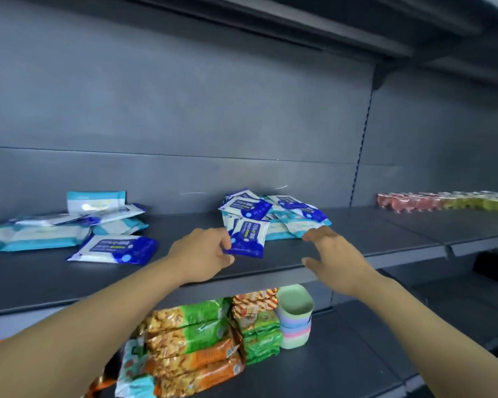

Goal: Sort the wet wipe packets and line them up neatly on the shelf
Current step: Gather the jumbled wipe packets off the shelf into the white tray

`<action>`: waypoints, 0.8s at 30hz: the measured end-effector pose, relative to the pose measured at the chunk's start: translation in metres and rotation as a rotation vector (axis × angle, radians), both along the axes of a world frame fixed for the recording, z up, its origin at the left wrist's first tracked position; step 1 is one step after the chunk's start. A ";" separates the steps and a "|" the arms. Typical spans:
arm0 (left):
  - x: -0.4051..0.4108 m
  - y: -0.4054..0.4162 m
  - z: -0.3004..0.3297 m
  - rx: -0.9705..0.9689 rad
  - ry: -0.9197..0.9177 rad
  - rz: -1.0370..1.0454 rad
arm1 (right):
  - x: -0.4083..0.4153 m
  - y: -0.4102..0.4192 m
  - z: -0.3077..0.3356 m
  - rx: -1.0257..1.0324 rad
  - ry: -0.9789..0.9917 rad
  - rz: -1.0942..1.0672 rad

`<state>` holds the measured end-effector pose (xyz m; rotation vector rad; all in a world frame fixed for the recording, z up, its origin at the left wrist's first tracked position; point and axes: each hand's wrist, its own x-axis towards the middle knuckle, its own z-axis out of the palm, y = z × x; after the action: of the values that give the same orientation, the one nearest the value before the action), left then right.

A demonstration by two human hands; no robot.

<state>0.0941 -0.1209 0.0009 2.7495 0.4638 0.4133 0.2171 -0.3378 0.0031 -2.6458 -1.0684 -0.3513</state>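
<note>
Step in hand, as I judge it: pulling one dark blue packet out of the mixed pile to join its own kind.

Far left of frame, on the shelf (pixel 270 254): a loose teal-and-white group (pixel 41 234), mostly flat, one packet standing against the back wall. Just in front, left of centre, a lone dark blue packet (pixel 114 249) lies flat, seemingly the start of the blue set.

Centre: left hand (pixel 204 254) pinches the held blue packet (pixel 249 237) by its lower left corner, thumb below and fingers on top. The packet is tilted up, its far end resting against the mixed pile (pixel 273 216) behind it.

Right of centre: right hand (pixel 334 254) is released, fingers spread, tips at the pile's near right edge. Whether they touch a packet I cannot tell.

To do it well: lift the packet clear rather than drag it, since the pile overlaps and may slide; steady the pile with the free hand. Lay it beside the lone blue one, same face up, edges parallel to the shelf front. Soft pouches flex, so a corner pinch may let it droop.

Containers, lower shelf: stacked pastel cups (pixel 295 314), top one looks empty. Left of them, stacked snack bags (pixel 190 340).

Far right, upper shelf level: a row of small red and yellow jars (pixel 443 201), contents unclear.
</note>
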 end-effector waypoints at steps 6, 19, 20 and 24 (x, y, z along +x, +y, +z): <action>0.067 0.061 0.010 0.046 -0.024 -0.035 | 0.055 0.057 0.009 0.030 0.046 -0.084; 0.218 0.129 0.020 0.025 0.128 -0.228 | 0.087 0.160 -0.015 0.250 0.542 -0.355; 0.224 0.129 0.020 -0.023 0.160 -0.241 | 0.090 0.159 -0.014 0.285 0.582 -0.363; 0.239 0.126 0.024 -0.121 0.273 -0.287 | 0.098 0.151 -0.012 0.416 0.787 -0.326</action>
<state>0.3329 0.0056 0.0247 2.7059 0.1446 -0.0594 0.3155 -0.1869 -0.0087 -2.2260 -0.2752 0.3586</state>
